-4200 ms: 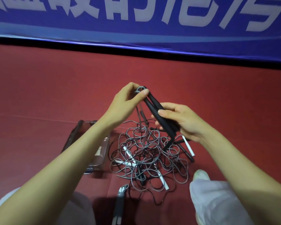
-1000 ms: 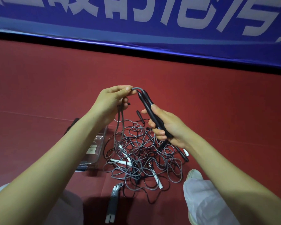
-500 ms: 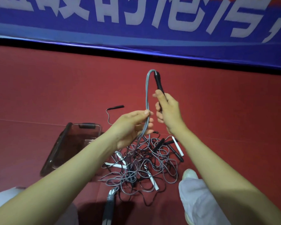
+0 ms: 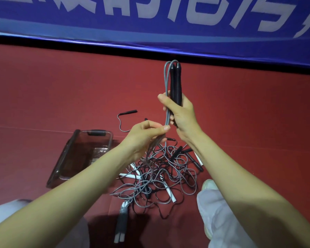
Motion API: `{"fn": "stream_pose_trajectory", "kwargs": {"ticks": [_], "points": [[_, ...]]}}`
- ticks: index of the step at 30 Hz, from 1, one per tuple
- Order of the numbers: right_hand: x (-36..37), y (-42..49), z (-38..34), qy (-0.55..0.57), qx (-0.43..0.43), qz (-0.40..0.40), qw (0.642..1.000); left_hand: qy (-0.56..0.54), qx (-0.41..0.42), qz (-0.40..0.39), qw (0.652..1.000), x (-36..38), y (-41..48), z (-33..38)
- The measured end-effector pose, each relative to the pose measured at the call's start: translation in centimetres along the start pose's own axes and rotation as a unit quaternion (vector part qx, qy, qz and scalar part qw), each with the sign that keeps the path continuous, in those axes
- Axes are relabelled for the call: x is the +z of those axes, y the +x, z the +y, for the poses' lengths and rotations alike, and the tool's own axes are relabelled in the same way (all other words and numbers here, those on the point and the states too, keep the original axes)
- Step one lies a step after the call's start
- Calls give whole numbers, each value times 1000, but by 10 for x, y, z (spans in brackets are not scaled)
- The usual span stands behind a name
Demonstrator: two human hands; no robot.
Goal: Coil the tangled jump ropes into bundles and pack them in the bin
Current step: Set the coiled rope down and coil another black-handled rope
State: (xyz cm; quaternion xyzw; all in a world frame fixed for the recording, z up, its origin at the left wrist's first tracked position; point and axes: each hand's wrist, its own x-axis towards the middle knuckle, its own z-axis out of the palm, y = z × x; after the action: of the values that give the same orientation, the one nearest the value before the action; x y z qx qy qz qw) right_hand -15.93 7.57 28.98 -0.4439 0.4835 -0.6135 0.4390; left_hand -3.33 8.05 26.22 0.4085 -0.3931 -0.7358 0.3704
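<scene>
Head view: right hand (image 4: 182,115) grips paired black handles (image 4: 175,83) upright; left hand (image 4: 143,138), just below, pinches their grey cord (image 4: 166,77), which drops nearward into the tangle (image 4: 161,172); bin (image 4: 73,140) lies left.

1 head-worn wide-angle view, facing forward and down, near the red floor (image 4: 52,90), blue banner (image 4: 43,20) ahead

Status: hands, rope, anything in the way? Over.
Right hand grips both black handles, upright. Left hand pinches grey rope just below. Rope trails into tangle on floor, not yet coiled. Bin sits left of tangle.
</scene>
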Motion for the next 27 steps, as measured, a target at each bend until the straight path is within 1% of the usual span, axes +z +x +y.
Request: {"fn": "stream_pose_trajectory", "kwargs": {"ticks": [4, 8, 9, 11, 12, 13, 15, 17, 18, 21, 24, 27], "points": [[1, 1, 6, -23, -4, -26, 999, 43, 6, -9, 999, -2, 2, -2], [8, -4, 10, 7, 40, -31, 999, 57, 7, -21, 998, -5, 4, -7], [8, -4, 12, 15, 48, -26, 998, 71, 9, -26, 997, -6, 4, -6], [6, -2, 14, 4, 48, -21, 999, 145, 22, -14, 989, -9, 4, 2], [5, 0, 15, -32, 40, -22, 998, 175, 39, 5, 984, -10, 4, 8], [3, 1, 16, -91, 25, -28, 995, 179, 63, 23, 982, -12, 4, 17], [2, 0, 18, -230, -6, -53, 972, 121, 111, 29, 986, -15, 3, 34], [2, -5, 20, -334, -27, -70, 940, 80, 147, 20, 986, -19, 3, 43], [3, -7, 21, -358, -35, -74, 930, 85, 167, 28, 982, -21, 3, 44], [2, -12, 19, -386, -50, -79, 918, 92, 218, 73, 969, -26, 4, 42], [-3, -10, 15, -380, -34, -98, 919, 43, 231, 104, 966, -29, 0, 50], [-8, -9, 12, -400, -34, -112, 909, 42, 232, 104, 966, -35, -3, 59]]}}
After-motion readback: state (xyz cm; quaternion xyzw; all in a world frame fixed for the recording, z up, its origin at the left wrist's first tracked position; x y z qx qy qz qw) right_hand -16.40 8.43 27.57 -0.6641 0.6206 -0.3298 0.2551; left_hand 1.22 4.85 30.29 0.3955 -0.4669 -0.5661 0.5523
